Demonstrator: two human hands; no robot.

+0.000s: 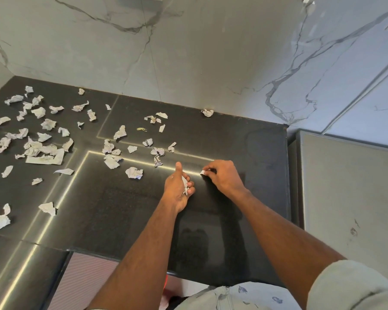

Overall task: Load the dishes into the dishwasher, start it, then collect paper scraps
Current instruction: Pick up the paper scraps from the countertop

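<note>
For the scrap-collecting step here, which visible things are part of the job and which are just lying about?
Job: right hand pinching a small scrap; left hand holding gathered scraps; loose paper scraps on the black counter.

Lying about: yellowish bit; grey cabinet.

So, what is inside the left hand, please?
The cupped left hand holds crumpled grey-white paper scraps against its curled fingers. How many scraps it holds cannot be seen, because palm and fingers cover most of them.

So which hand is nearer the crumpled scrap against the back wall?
Right. The right hand lies below that scrap; the left hand, holding paper scraps, is farther down and left.
</note>
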